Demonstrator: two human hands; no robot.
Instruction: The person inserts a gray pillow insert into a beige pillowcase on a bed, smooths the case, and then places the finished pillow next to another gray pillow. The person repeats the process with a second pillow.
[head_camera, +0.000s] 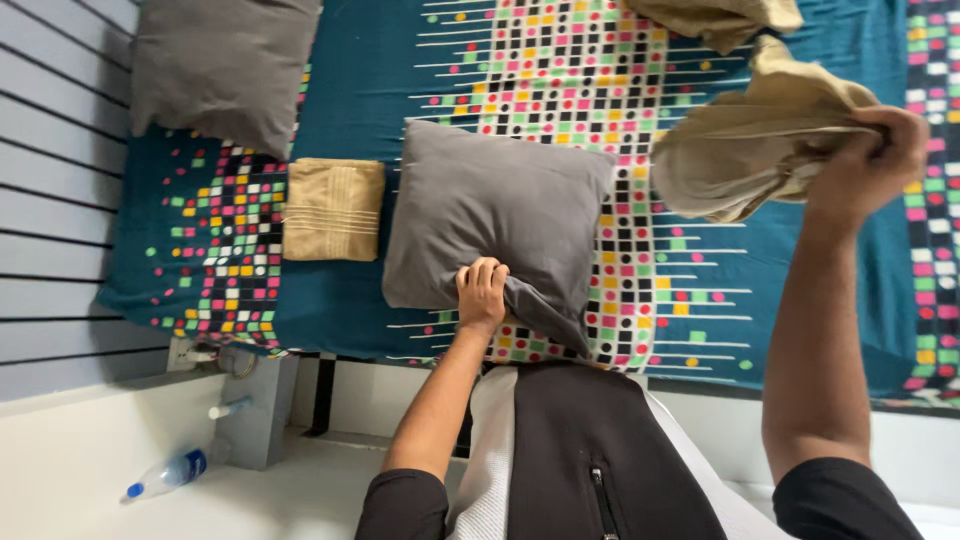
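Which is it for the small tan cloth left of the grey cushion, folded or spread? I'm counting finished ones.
Folded: the tan cloth lies as a neat flat rectangle on the bedsheet.

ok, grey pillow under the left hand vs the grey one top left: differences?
The near grey pillow is gripped at its lower edge by the left hand; the far grey pillow lies untouched. The near one sits mid-bed, the far one by the striped wall, partly cropped. Both are plain grey.

Left hand (482, 293) closed in a grip low; right hand (868, 150) clenched, arm raised.
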